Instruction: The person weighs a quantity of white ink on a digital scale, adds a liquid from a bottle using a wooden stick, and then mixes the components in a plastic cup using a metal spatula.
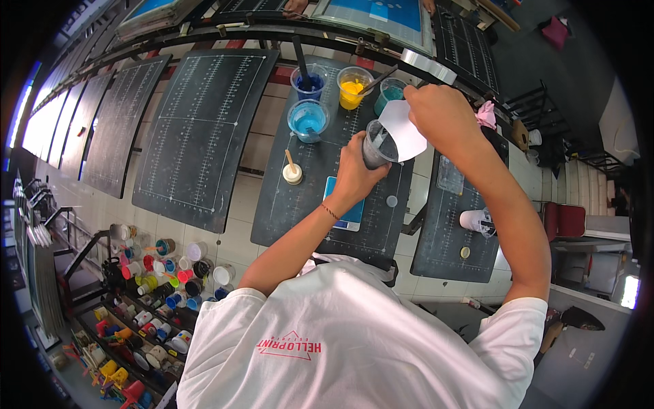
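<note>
My left hand (355, 170) is wrapped round a clear plastic cup (375, 155) with greyish contents, above the black board (300, 204). Closed over the cup's right side, my right hand (436, 112) grips a smooth white piece with a rounded edge (407, 136); whether it is a sheet or a container I cannot tell. Partly under my left wrist lies a blue-edged flat device like a small scale (349, 221). Behind my hands stand cups of dark blue paint (308, 83), light blue paint (308, 121), yellow paint (351, 92) and teal paint (387, 99).
A small white jar (292, 175) with a wooden stick stands left of my hands. Near my left forearm lies a small round lid (392, 201). To the right, another board (449, 252) bears a tipped white container (475, 220). Many paint pots (163, 266) crowd the lower left.
</note>
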Action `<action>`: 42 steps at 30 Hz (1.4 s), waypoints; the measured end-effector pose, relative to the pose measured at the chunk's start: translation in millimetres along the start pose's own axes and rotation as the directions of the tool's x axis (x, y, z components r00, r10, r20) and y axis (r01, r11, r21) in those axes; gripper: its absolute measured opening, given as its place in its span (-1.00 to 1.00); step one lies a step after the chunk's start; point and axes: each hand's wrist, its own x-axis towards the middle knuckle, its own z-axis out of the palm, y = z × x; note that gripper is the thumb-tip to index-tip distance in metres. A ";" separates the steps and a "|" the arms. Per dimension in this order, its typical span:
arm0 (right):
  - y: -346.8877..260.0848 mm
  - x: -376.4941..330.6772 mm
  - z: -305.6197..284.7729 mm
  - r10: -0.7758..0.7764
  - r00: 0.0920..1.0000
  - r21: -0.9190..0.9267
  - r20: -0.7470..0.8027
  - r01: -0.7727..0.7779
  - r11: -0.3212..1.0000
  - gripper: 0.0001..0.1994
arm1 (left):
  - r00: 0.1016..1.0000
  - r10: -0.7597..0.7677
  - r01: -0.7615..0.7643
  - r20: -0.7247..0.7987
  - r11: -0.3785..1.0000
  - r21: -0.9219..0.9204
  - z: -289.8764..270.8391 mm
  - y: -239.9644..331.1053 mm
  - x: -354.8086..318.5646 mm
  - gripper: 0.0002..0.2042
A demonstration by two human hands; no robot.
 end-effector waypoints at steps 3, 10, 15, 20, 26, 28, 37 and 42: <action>-7.5 -2.5 -5.2 -0.053 0.999 -0.071 0.007 0.053 0.996 -0.90 | 1.000 0.003 -0.003 0.003 1.000 0.001 -0.7 0.7 1.0 -0.22; -3.6 -5.9 -11.9 -0.098 0.993 -0.125 -0.073 0.088 0.988 -0.89 | 1.000 0.002 -0.002 -0.005 0.999 0.041 -3.4 2.0 2.4 -0.21; 7.6 -12.7 -12.2 -0.175 0.971 -0.105 -0.164 0.159 0.982 -0.87 | 0.999 0.032 -0.028 -0.028 0.994 0.108 -3.9 7.2 2.7 -0.24; 14.8 -16.8 -11.1 -0.022 0.988 -0.017 -0.153 0.020 1.000 -0.89 | 0.998 0.053 -0.050 -0.036 0.994 0.101 -3.4 2.6 3.4 -0.24; 34.8 -34.8 -4.3 0.341 0.935 0.440 -0.099 -0.266 0.858 -0.89 | 1.000 -0.013 0.013 -0.002 1.000 0.004 -1.7 -1.7 1.5 -0.20; 34.1 -41.6 2.2 0.363 0.926 0.429 -0.105 -0.287 0.856 -0.88 | 1.000 -0.018 0.018 0.015 1.000 -0.016 -0.4 -0.2 0.7 -0.20; 15.8 -32.5 1.6 -0.058 0.984 0.022 -0.167 0.063 0.998 -0.86 | 1.000 0.014 -0.015 0.027 0.998 0.053 5.1 -0.3 2.7 -0.22; 15.7 -25.3 -1.1 -0.134 0.974 -0.074 -0.181 0.122 0.990 -0.86 | 0.999 0.053 -0.054 0.010 0.995 0.082 3.9 4.4 4.3 -0.24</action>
